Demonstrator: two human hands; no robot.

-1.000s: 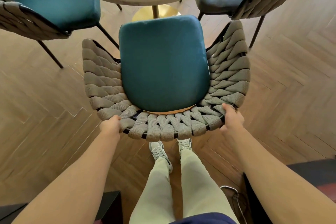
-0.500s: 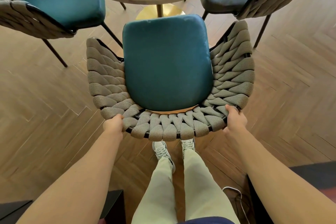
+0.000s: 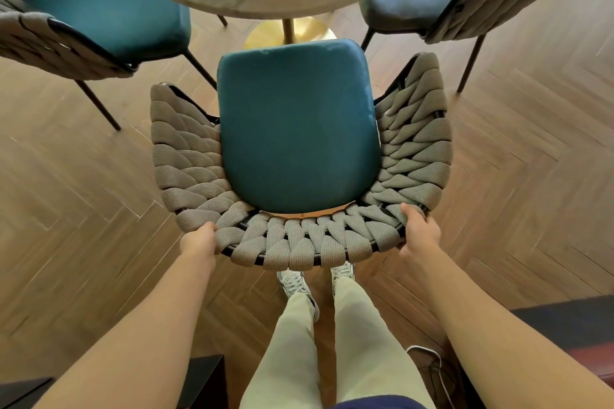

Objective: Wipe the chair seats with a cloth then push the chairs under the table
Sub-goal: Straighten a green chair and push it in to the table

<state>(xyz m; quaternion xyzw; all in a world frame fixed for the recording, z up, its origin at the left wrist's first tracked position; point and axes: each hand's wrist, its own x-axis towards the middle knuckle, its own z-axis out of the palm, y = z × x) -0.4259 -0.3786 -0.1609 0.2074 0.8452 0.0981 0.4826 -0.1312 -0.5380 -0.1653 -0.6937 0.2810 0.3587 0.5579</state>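
Left hand [image 3: 198, 242]: fingers curled round the woven back rim of the chair [image 3: 299, 156], at its rear left corner; the rim is gripped, the thumb side up.

Right hand [image 3: 419, 232]: fingers clamped on the same rim at the rear right corner, the thumb laid over the top of the weave, the other fingers hidden beneath.

Back rim: a curved band of grey woven straps on a dark frame, held between the two hands, both placed about equally near; neither hand is favoured.

Seat [image 3: 297, 129]: a blue cushion, lying straight ahead of the fingers, its long axis running from the hands toward the table [image 3: 252, 0]. No cloth is seen in either hand.

Table: round, pale top on a brass base [image 3: 289, 34], directly beyond the seat's front edge. That edge is near the table's edge but not yet under it.

Neighbouring chairs [image 3: 99, 10]: one to the left, one to the right, both partly tucked under the table's edge.

Judgement: the coming push is taken to run straight forward along the seat's axis, between the two neighbours' legs.
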